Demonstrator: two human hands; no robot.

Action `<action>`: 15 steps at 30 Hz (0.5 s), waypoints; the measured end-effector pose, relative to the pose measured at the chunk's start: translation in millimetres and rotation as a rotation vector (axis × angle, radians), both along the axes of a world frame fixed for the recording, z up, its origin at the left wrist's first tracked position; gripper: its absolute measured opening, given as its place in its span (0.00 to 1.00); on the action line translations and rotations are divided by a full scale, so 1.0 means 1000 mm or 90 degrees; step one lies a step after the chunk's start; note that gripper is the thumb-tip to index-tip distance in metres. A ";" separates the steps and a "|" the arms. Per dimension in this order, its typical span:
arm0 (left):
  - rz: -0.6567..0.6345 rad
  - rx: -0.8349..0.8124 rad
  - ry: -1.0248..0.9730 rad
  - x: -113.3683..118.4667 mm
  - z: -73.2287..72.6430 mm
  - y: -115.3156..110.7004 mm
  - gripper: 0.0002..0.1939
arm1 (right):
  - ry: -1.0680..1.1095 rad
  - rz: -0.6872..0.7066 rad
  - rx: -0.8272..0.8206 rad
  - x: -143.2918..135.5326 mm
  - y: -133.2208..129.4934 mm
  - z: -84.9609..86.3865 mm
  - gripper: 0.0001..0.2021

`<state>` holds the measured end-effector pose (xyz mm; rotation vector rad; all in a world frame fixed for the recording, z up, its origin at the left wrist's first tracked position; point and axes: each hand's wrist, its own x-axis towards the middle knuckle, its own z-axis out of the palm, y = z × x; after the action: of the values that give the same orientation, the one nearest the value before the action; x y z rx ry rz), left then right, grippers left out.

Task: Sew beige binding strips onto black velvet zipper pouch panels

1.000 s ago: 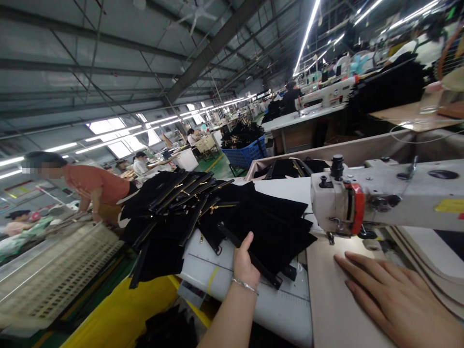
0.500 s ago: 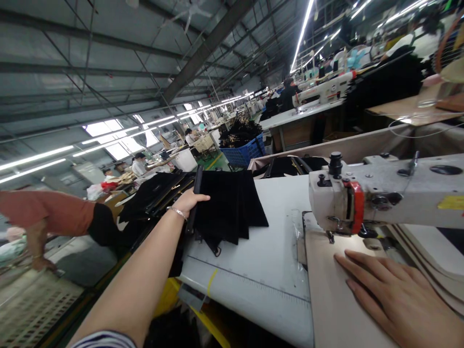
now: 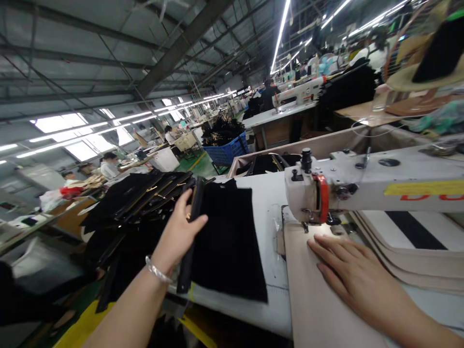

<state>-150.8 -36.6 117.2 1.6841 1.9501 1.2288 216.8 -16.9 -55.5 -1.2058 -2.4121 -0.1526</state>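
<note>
My left hand grips a black fabric panel by its dark strip edge, thumb across the near face and fingers behind. The panel lies over the white table and hangs toward its front edge. To the left of that hand is a pile of black pieces with gold-coloured zip pulls. My right hand rests flat, fingers stretched out, on a beige panel. Just beyond its fingertips stands the presser foot of a white sewing machine with a red guard.
Beige panels are stacked right of the machine arm, one with a black stripe. Behind the table stands a lined bin with black pieces. Farther off are a blue crate, another sewing machine and several people.
My left hand has pulled the black panel nearer to me, so it covers more of the table's front. My right hand stays flat on the beige panel. The view has turned rightward.
</note>
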 end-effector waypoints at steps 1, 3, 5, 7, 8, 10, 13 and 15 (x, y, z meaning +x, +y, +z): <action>-0.029 -0.056 -0.006 0.012 -0.020 -0.006 0.40 | 0.001 0.003 -0.007 -0.001 0.000 0.003 0.25; -0.088 -0.084 0.106 0.037 -0.062 -0.011 0.40 | 0.006 0.010 -0.018 -0.002 0.000 0.007 0.24; -0.180 -0.076 0.199 0.060 -0.096 -0.005 0.34 | 0.012 0.010 -0.022 -0.002 0.000 0.009 0.23; -0.269 -0.061 0.217 0.081 -0.116 0.013 0.27 | 0.021 0.007 -0.020 -0.002 -0.001 0.011 0.22; -0.301 -0.058 0.216 0.090 -0.121 0.024 0.24 | 0.024 0.007 -0.020 -0.002 -0.001 0.012 0.22; -0.329 -0.067 0.241 0.103 -0.124 0.048 0.20 | 0.027 0.010 -0.022 -0.002 -0.001 0.013 0.22; -0.320 -0.104 0.291 0.109 -0.119 0.071 0.14 | 0.021 0.013 -0.032 -0.001 -0.001 0.015 0.21; -0.341 -0.118 0.270 0.106 -0.112 0.074 0.11 | 0.024 0.010 -0.040 -0.001 -0.001 0.015 0.22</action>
<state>-45.1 37.4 5.5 2.2898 1.5707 0.5128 215.7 -18.1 -40.1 -1.2064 -2.4094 -0.0502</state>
